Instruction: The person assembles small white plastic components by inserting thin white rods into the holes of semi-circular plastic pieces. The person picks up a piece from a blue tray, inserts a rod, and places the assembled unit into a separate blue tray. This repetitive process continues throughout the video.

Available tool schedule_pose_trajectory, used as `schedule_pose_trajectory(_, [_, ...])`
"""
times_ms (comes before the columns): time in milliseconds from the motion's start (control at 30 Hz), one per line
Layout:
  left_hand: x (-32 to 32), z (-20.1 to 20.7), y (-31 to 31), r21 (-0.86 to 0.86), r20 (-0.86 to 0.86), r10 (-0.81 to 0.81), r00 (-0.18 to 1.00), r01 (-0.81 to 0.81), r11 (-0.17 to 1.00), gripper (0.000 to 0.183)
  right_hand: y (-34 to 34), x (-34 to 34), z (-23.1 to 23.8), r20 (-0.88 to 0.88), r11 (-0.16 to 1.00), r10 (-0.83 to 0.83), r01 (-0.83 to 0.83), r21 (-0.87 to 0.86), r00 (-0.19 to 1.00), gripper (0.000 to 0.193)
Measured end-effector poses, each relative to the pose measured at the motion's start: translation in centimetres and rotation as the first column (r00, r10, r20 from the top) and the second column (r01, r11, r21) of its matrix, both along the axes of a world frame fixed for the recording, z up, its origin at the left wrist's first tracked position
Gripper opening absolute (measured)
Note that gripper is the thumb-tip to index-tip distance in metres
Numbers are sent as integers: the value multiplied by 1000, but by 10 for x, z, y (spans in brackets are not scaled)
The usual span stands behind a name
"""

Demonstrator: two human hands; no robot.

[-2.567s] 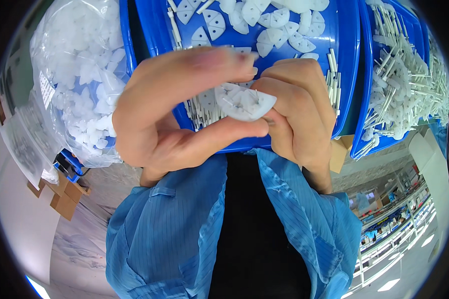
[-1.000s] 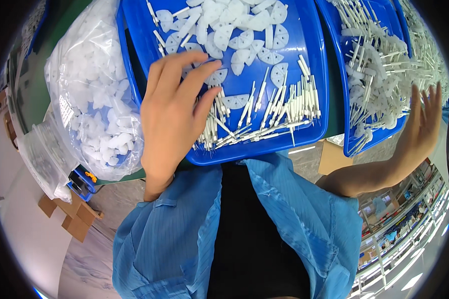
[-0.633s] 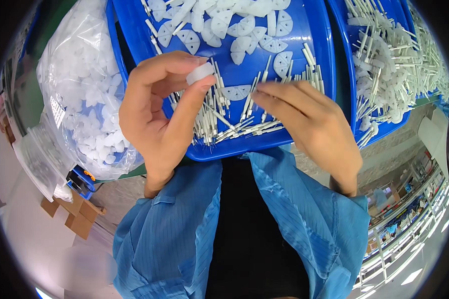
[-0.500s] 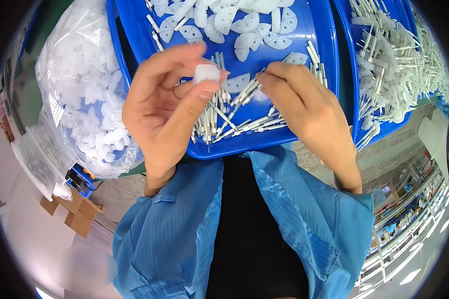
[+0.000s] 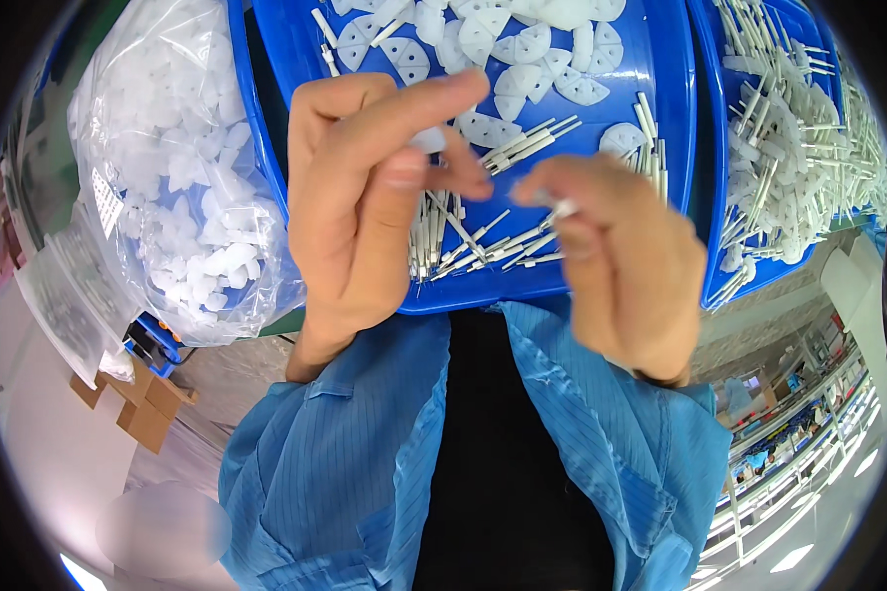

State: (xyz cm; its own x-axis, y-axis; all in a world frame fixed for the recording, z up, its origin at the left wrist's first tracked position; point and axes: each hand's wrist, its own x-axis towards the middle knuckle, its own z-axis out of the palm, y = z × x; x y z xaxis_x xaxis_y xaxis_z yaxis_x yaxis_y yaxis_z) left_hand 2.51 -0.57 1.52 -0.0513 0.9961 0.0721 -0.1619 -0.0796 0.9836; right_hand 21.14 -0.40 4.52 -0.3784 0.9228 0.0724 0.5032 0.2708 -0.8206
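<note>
My left hand (image 5: pixel 355 197) is raised over the near left part of a blue tray (image 5: pixel 675 118). Its thumb and fingers are closed on a small translucent white plastic piece (image 5: pixel 428 140), mostly hidden by the fingers. To its right my right hand (image 5: pixel 626 256), smeared by motion, pinches a thin white rod (image 5: pixel 564 208); only a short end shows. The hands are close but apart. Below and between them lie several white rods with thin metal pins (image 5: pixel 527 148). Fan-shaped white plastic pieces with small holes (image 5: pixel 580 87) are spread over the tray's far part.
A clear plastic bag (image 5: pixel 182 212) full of white plastic pieces stands at the left. At the right, another blue tray (image 5: pixel 712 177) carries a heap of assembled white pieces and rods (image 5: pixel 784 148). Cardboard (image 5: pixel 148 409) lies lower left, beyond the table.
My right hand has come up from the rods in the tray, nearer to me, with a rod in its fingers. My left hand has turned and moved right, still with the white piece.
</note>
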Motion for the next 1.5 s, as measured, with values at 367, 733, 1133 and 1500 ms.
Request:
schedule_pose_trajectory(367, [-3, -7, 0, 144, 110, -36, 993, 20, 989, 27, -6, -38, -3, -91, 999, -52, 53, 11, 995, 16])
schedule_pose_trajectory(733, [-7, -9, 0, 100, 23, 24, 999, -26, 995, 37, 1, -47, 8, 11, 993, -51, 49, 104, 999, 10])
schedule_pose_trajectory(1133, [-8, -10, -2, 56, 18, 65, 998, -66, 996, 24, 0, -49, 5, 28, 958, -182, 170, 232, 983, 9])
schedule_pose_trajectory(1500, [-11, -12, -2, 148, -17, -9, 1000, 11, 989, 21, 0, -44, 21, 97, 983, -155, 163, -82, 983, 7])
